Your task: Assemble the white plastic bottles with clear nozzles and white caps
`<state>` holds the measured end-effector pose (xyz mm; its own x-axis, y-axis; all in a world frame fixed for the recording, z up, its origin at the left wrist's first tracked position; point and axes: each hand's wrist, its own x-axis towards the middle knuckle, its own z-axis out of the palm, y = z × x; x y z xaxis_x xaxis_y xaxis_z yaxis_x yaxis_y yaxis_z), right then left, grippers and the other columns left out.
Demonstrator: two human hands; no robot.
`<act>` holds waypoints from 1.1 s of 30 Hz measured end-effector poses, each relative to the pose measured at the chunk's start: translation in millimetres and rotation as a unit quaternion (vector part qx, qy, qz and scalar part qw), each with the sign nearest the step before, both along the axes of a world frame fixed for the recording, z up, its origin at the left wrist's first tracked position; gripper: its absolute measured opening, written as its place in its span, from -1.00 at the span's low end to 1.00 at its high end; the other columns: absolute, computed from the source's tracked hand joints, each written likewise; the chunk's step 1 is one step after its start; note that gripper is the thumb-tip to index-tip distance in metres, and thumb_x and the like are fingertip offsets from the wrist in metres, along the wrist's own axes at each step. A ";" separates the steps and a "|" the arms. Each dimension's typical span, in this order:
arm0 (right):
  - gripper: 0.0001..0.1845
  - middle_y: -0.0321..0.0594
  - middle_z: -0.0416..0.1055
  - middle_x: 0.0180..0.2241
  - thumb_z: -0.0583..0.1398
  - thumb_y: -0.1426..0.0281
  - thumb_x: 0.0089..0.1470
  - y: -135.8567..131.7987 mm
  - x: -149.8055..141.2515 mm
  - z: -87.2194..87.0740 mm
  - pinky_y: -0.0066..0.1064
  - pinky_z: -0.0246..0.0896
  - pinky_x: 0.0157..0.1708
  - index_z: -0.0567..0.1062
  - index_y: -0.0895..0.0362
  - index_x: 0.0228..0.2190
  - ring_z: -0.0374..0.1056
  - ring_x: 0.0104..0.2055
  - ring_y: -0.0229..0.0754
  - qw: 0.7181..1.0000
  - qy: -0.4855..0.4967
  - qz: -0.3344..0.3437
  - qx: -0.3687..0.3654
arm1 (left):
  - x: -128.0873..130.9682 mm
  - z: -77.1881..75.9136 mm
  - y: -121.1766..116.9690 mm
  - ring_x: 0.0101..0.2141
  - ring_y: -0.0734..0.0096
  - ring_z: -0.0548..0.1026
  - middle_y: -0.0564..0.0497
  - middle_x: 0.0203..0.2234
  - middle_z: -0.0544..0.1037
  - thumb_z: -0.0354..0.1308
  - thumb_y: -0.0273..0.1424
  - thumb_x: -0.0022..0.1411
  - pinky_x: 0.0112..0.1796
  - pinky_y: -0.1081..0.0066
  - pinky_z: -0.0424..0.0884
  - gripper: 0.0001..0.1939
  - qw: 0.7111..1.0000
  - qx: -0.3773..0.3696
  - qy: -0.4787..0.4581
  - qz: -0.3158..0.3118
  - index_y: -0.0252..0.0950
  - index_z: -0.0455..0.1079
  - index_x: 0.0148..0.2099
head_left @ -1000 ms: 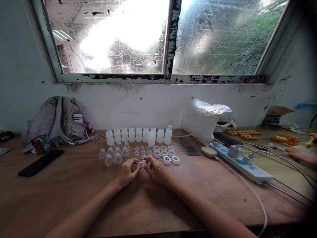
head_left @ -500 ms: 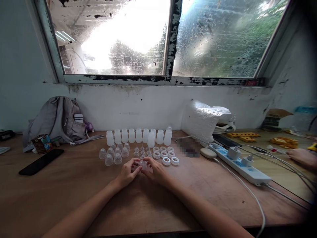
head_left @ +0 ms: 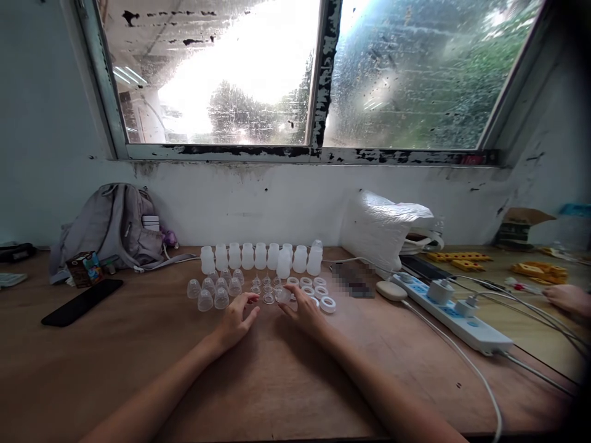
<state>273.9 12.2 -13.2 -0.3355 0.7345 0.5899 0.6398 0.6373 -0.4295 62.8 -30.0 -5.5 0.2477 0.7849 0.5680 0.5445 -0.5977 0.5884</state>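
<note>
My left hand (head_left: 237,320) rests low over the table with its fingers curved and apart, holding nothing. Between the thumb and fingers of my right hand (head_left: 305,314) is a small clear plastic piece (head_left: 282,295); its exact kind is hard to make out. Clear bottle teats (head_left: 268,299) stand in short rows just beyond the hands. To the left are several clear dome caps (head_left: 221,298). White collar rings (head_left: 328,304) lie to the right, some partly hidden by my right hand. Behind stands a row of frosted baby bottles (head_left: 247,256), one at the right end with a clear top.
A black phone (head_left: 83,303), a drink carton (head_left: 84,269) and a grey backpack (head_left: 111,227) are on the left. At right lie a power strip (head_left: 457,317), cables and a silver bag (head_left: 383,231). Another person's hand (head_left: 567,299) is near yellow parts (head_left: 539,271).
Both hands held a clear piece together before. Now they have parted: my left hand has let go, and my right hand has shifted right with a clear piece at its fingers.
</note>
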 end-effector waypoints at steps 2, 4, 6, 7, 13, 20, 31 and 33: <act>-0.59 -0.10 0.31 -0.16 0.12 0.34 -0.06 -2.7 -3.7 -1.7 -0.27 0.17 -0.16 0.23 0.14 -0.12 0.25 -0.12 -0.12 1.000 0.002 0.015 -0.002 | -11.5 12.9 7.6 -0.22 0.37 0.37 -0.05 -0.23 0.40 -0.05 -0.36 0.13 -0.20 0.35 0.31 -0.76 0.999 0.035 0.025 0.028 -0.25 0.24 -0.13; -0.58 -0.10 0.30 -0.15 0.12 0.35 -0.07 -4.4 -6.1 -3.3 -0.27 0.16 -0.14 0.23 0.13 -0.11 0.25 -0.11 -0.12 1.000 0.005 0.025 -0.006 | -28.8 30.7 21.6 -0.22 0.35 0.37 -0.04 -0.25 0.40 -0.07 -0.35 0.14 -0.20 0.34 0.30 -0.77 0.993 0.069 0.049 0.080 -0.25 0.24 -0.14; -0.57 -0.10 0.30 -0.15 0.12 0.36 -0.07 -5.2 -7.1 -4.1 -0.27 0.16 -0.13 0.23 0.13 -0.11 0.25 -0.11 -0.12 0.999 0.006 0.029 -0.012 | -50.2 50.0 41.1 -0.23 0.32 0.37 -0.05 -0.26 0.40 -0.07 -0.34 0.13 -0.21 0.32 0.30 -0.75 0.980 0.099 0.089 0.146 -0.27 0.24 -0.13; -0.57 -0.10 0.29 -0.15 0.11 0.37 -0.07 -5.5 -7.2 -4.1 -0.26 0.16 -0.13 0.23 0.13 -0.10 0.24 -0.11 -0.12 0.999 0.006 0.031 -0.014 | -61.4 58.6 51.8 -0.20 0.28 0.35 -0.06 -0.25 0.39 -0.07 -0.36 0.12 -0.18 0.30 0.28 -0.75 0.970 0.113 0.121 0.179 -0.27 0.24 -0.13; -0.58 -0.09 0.29 -0.17 0.10 0.43 -0.10 -6.5 -6.7 -1.9 -0.26 0.18 -0.17 0.22 0.14 -0.13 0.25 -0.14 -0.11 0.999 0.007 0.034 -0.015 | -113.4 72.5 108.0 -0.09 0.03 0.24 -0.22 -0.06 0.24 0.00 -0.33 0.03 -0.15 0.15 0.20 -0.68 0.898 0.065 0.254 0.352 -0.32 0.28 -0.13; -0.61 -0.11 0.29 -0.18 0.10 0.43 -0.08 -6.5 -6.2 -2.4 -0.29 0.19 -0.18 0.20 0.14 -0.14 0.24 -0.14 -0.12 0.999 -0.001 0.032 -0.002 | -126.8 51.5 134.1 -0.19 0.11 0.33 -0.19 -0.26 0.40 -0.05 -0.31 0.07 -0.22 0.24 0.23 -0.74 0.900 -0.046 0.232 0.366 -0.34 0.29 -0.22; -0.60 -0.13 0.30 -0.16 0.10 0.30 -0.03 -20.0 -11.6 9.8 -0.30 0.19 -0.17 0.20 0.10 -0.11 0.27 -0.15 -0.13 0.996 0.073 0.047 0.018 | -61.5 76.4 40.0 -0.17 0.32 0.29 -0.11 -0.17 0.30 -0.08 -0.31 0.15 -0.16 0.34 0.24 -0.70 0.919 0.288 -0.035 0.268 -0.32 0.11 -0.08; -0.57 -0.12 0.29 -0.13 0.09 0.31 -0.02 -21.7 -12.5 11.6 -0.29 0.18 -0.16 0.18 0.09 -0.07 0.26 -0.13 -0.13 0.995 0.086 0.053 0.014 | -44.4 61.4 24.0 -0.19 0.35 0.30 -0.10 -0.19 0.30 -0.08 -0.32 0.15 -0.18 0.34 0.25 -0.70 0.938 0.271 -0.058 0.208 -0.30 0.09 -0.06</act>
